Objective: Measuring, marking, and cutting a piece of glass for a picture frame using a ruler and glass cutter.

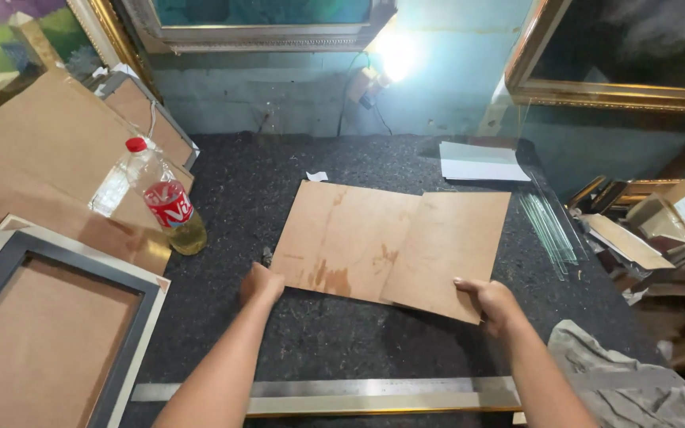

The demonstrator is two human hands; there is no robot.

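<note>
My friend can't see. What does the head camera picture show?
Two bare hands, left hand and right hand, grip the near edges of two overlapping brown boards on a dark speckled table. A plastic bottle of yellow liquid stands left, a metal ruler lies nearest.

A bare lamp (394, 55) on the back wall burns out to white glare and washes the wall around it; the rest sits dim and warm. Soft shadows fall toward the camera under the boards (390, 242). Edges bend slightly; focus holds
</note>
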